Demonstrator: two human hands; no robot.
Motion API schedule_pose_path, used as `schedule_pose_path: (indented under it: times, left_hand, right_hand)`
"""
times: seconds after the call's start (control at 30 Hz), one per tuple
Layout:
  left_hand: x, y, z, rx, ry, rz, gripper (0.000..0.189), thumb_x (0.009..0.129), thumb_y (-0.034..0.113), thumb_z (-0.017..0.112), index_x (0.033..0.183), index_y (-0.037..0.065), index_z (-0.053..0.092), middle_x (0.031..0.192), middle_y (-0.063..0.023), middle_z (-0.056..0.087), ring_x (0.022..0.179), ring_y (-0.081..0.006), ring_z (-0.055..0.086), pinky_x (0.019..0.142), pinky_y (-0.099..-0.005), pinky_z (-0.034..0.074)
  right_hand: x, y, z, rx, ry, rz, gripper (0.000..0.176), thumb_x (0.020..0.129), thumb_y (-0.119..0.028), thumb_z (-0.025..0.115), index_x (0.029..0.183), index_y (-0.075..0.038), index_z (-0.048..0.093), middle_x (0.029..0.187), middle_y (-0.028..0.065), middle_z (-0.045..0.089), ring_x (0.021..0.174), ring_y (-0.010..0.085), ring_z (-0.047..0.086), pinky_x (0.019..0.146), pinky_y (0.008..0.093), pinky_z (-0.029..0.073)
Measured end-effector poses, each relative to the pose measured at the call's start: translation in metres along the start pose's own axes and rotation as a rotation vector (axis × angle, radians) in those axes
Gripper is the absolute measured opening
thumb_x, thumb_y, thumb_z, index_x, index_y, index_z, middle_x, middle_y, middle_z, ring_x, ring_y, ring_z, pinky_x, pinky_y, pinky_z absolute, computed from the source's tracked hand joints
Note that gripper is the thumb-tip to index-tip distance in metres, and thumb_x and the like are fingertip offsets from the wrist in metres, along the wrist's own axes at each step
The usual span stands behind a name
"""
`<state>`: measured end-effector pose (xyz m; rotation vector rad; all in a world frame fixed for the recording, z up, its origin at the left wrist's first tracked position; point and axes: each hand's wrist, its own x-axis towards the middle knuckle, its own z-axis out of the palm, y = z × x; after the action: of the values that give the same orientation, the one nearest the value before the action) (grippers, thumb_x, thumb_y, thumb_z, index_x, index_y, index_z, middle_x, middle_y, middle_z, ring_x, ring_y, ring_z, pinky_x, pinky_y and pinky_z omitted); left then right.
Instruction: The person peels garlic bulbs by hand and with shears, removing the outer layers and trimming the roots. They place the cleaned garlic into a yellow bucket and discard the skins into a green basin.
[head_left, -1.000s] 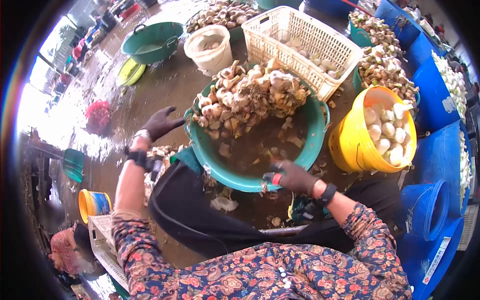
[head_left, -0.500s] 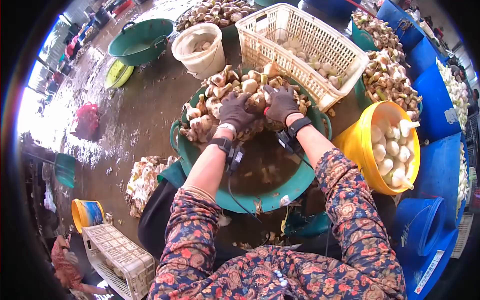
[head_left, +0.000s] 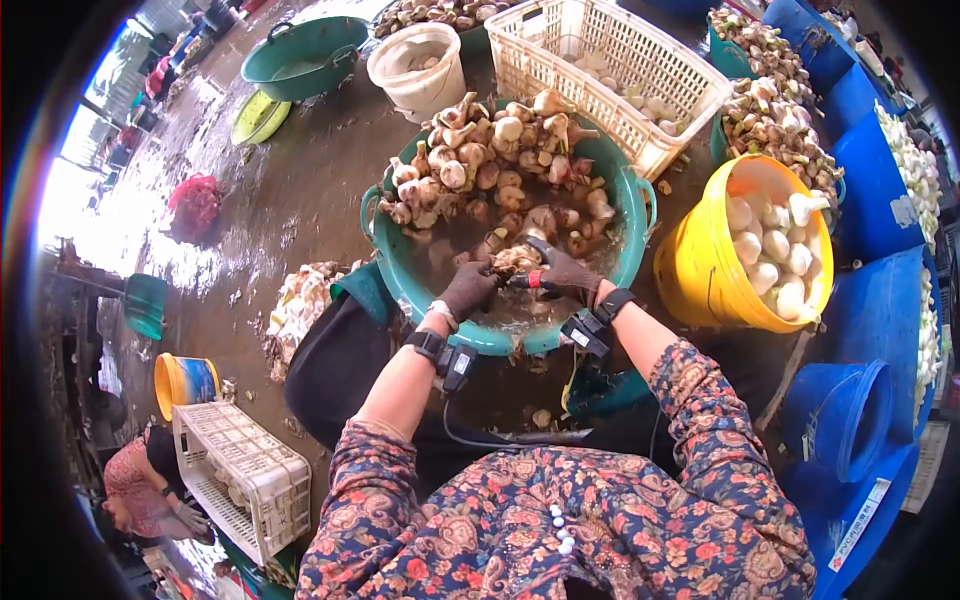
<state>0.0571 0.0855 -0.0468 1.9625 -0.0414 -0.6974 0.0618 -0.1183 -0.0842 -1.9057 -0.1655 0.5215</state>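
Observation:
A wide green tub (head_left: 400,285) of murky water stands before me, with unpeeled garlic bulbs (head_left: 470,150) heaped at its far side and others partly sunk in the water. Near the tub's front, a garlic bulb (head_left: 515,260) sits between my two dark-gloved hands. My left hand (head_left: 470,288) has its fingers closed at the bulb's left side. On the right side, my right hand (head_left: 565,276) curls round the same bulb, its index finger over the top. A red band (head_left: 535,279) shows at the right thumb; the undersides of the fingers are hidden.
A yellow bucket (head_left: 690,270) of peeled white garlic stands right of the tub. Beyond the tub are a cream crate (head_left: 580,100) and a white bucket (head_left: 420,90). Garlic skins (head_left: 300,310) lie at left. Another person (head_left: 140,480) is at lower left beside a crate (head_left: 240,450).
Both hands have drawn back from the heap to the tub's near side, now with a garlic bulb between them. Some bulbs have spread toward me in the water. The view has shifted.

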Motion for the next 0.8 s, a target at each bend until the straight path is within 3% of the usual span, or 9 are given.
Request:
schedule_pose_path:
  times: [0.2, 0.27, 0.3, 0.43, 0.57, 0.6, 0.67, 0.73, 0.8]
  left_hand:
    - [-0.034, 0.046, -0.004, -0.129, 0.303, 0.184, 0.016, 0.074, 0.012, 0.057, 0.084, 0.001, 0.064, 0.066, -0.0141, 0.061, 0.058, -0.0236, 0.059, 0.056, -0.0365, 0.047]
    - [-0.011, 0.012, -0.062, 0.336, 0.493, 0.156, 0.016, 0.072, 0.011, 0.056, 0.083, 0.001, 0.064, 0.068, -0.0141, 0.063, 0.059, -0.0226, 0.059, 0.055, -0.0367, 0.046]
    - [-0.017, 0.015, -0.097, 0.462, 0.591, 0.15, 0.017, 0.072, 0.011, 0.055, 0.082, 0.002, 0.064, 0.07, -0.0138, 0.064, 0.06, -0.0248, 0.059, 0.055, -0.0375, 0.046]
    - [-0.051, -0.022, -0.228, 1.198, 0.687, -0.179, 0.051, 0.065, 0.036, 0.072, 0.103, 0.004, 0.063, 0.095, -0.0203, 0.064, 0.093, -0.0317, 0.062, 0.082, -0.039, 0.05]
    - [-0.075, 0.055, -0.18, 0.882, 0.569, -0.068, 0.042, 0.066, 0.04, 0.068, 0.083, 0.002, 0.066, 0.08, -0.0195, 0.064, 0.076, -0.0343, 0.063, 0.068, -0.0434, 0.049]
    - [-0.072, 0.063, -0.159, 0.831, 0.684, 0.259, 0.047, 0.067, 0.045, 0.065, 0.082, 0.001, 0.066, 0.078, -0.019, 0.064, 0.072, -0.0327, 0.062, 0.067, -0.0434, 0.049]
    - [-0.059, 0.074, -0.118, 0.436, 0.434, 0.271, 0.051, 0.076, 0.036, 0.07, 0.112, 0.003, 0.057, 0.102, -0.0147, 0.063, 0.094, -0.0246, 0.06, 0.083, -0.0338, 0.047]
    - [-0.071, 0.108, -0.067, 0.121, 0.284, 0.3, 0.06, 0.076, 0.031, 0.072, 0.121, -0.001, 0.049, 0.11, -0.0159, 0.06, 0.103, -0.0247, 0.057, 0.087, -0.0329, 0.045]
    - [-0.067, 0.119, -0.029, 0.254, 0.266, 0.434, 0.063, 0.076, 0.031, 0.071, 0.122, -0.004, 0.046, 0.114, -0.0194, 0.057, 0.106, -0.0276, 0.055, 0.09, -0.0338, 0.044]
  right_hand:
    - [-0.039, -0.028, -0.011, 0.745, -0.055, 0.106, 0.04, 0.075, -0.019, 0.073, 0.108, -0.006, 0.054, 0.085, 0.0029, 0.061, 0.073, 0.0085, 0.056, 0.063, 0.0231, 0.047]
    - [-0.044, -0.002, -0.027, 1.32, -0.363, 0.127, 0.03, 0.079, -0.017, 0.069, 0.103, -0.005, 0.057, 0.084, 0.0025, 0.061, 0.071, 0.0117, 0.057, 0.063, 0.0242, 0.049]
    - [-0.059, -0.02, -0.034, 1.089, -0.058, 0.122, 0.024, 0.083, -0.023, 0.063, 0.098, -0.005, 0.058, 0.081, 0.0055, 0.062, 0.069, 0.0179, 0.06, 0.06, 0.0278, 0.051]
    - [-0.098, -0.079, -0.053, 1.43, -0.102, 0.255, 0.037, 0.086, -0.038, 0.056, 0.102, -0.005, 0.057, 0.085, 0.0119, 0.064, 0.073, 0.0274, 0.064, 0.059, 0.0369, 0.053]
    - [-0.086, -0.113, -0.065, 1.575, -0.309, 0.232, 0.037, 0.088, -0.039, 0.054, 0.102, -0.005, 0.057, 0.086, 0.0107, 0.064, 0.073, 0.026, 0.063, 0.058, 0.0359, 0.052]
    - [-0.083, -0.123, -0.072, 1.584, -0.317, 0.248, 0.036, 0.088, -0.039, 0.053, 0.102, -0.006, 0.057, 0.086, 0.0102, 0.064, 0.073, 0.0251, 0.063, 0.058, 0.0354, 0.052]
    - [-0.092, -0.153, -0.085, 0.482, 0.189, -0.414, 0.029, 0.09, -0.034, 0.051, 0.094, -0.006, 0.059, 0.081, 0.0067, 0.061, 0.068, 0.0187, 0.06, 0.062, 0.0301, 0.052]
    - [-0.118, -0.195, -0.129, 1.209, -0.232, 0.069, 0.03, 0.09, -0.035, 0.051, 0.096, -0.006, 0.059, 0.08, 0.0056, 0.062, 0.07, 0.0175, 0.061, 0.062, 0.0279, 0.052]
    - [-0.157, -0.233, -0.171, 0.955, -0.039, 0.16, 0.028, 0.089, -0.022, 0.055, 0.11, -0.004, 0.052, 0.088, 0.0067, 0.06, 0.076, 0.0167, 0.06, 0.065, 0.0337, 0.052]
